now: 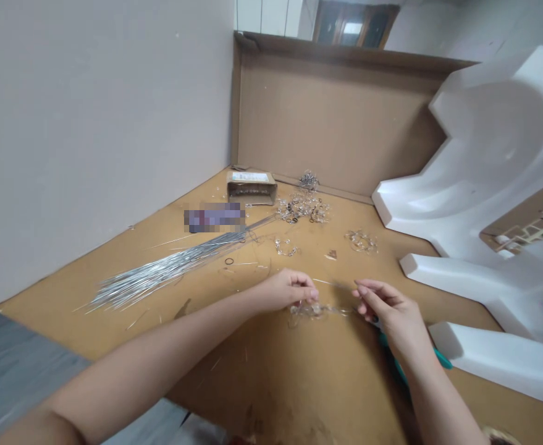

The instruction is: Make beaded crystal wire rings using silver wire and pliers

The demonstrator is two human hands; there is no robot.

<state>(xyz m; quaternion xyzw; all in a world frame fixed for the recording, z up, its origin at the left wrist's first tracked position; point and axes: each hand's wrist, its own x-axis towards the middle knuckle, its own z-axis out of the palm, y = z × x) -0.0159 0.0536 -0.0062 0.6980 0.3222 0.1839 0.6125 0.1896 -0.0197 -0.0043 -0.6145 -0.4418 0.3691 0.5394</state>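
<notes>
My left hand is closed in a pinch on a strand of clear beads on thin wire, low over the tabletop. To its right, my right hand pinches a thin wire between thumb and fingertips. The wire runs left toward my left hand; its far end is hard to make out. A tool with teal handles lies partly hidden beneath my right hand and wrist. A small beaded ring rests beyond my left hand, and a larger beaded wire loop beyond my right.
A bundle of straight silver wires lies at left. Behind it are a blurred purple item, an open small cardboard box and a heap of beaded wire pieces. White foam blocks border the right side; a cardboard panel stands behind.
</notes>
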